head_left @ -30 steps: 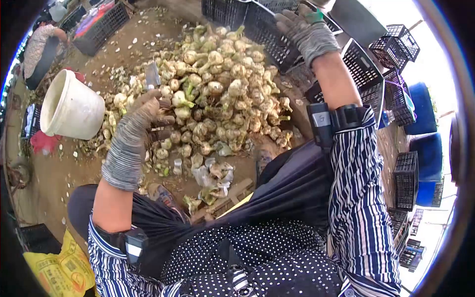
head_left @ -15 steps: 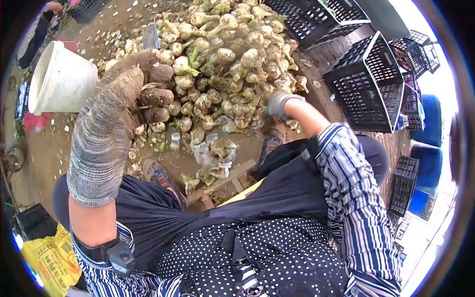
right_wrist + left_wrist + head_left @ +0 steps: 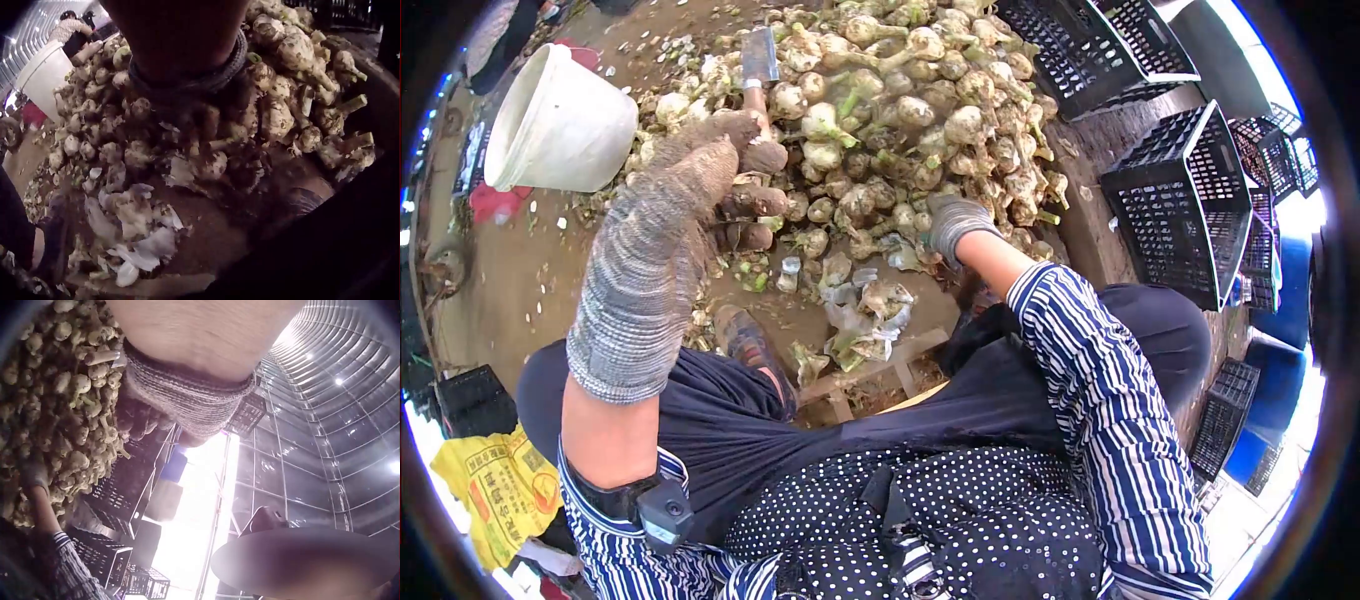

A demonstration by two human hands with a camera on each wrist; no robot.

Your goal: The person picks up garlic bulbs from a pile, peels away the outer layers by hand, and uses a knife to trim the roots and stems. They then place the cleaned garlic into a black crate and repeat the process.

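Observation:
A heap of dirt-streaked bulbs with stubby stems (image 3: 880, 150), garlic-like, lies on the ground in front of me. My gloved left hand (image 3: 690, 190) hovers at the heap's left side in the head view, fingers curled. It grips the wooden handle (image 3: 755, 100) of a knife whose broad, square-ended blade (image 3: 759, 55) points away over the bulbs. My gloved right hand (image 3: 958, 225) reaches down to the near right edge of the heap, among the bulbs. Its fingertips are hidden in the head view, and in the right wrist view the hand is in dark shadow.
A white bucket (image 3: 565, 120) leans on its side left of the heap. Black plastic crates (image 3: 1165, 200) stand at the right. Papery skins and trimmings (image 3: 870, 305) lie between my feet, by a wooden frame (image 3: 870, 375). At the lower left is a yellow sack (image 3: 500, 485).
My right hand has come down from the crates at the upper right to the heap's near edge. The left hand keeps hold of the knife. The head view has shifted.

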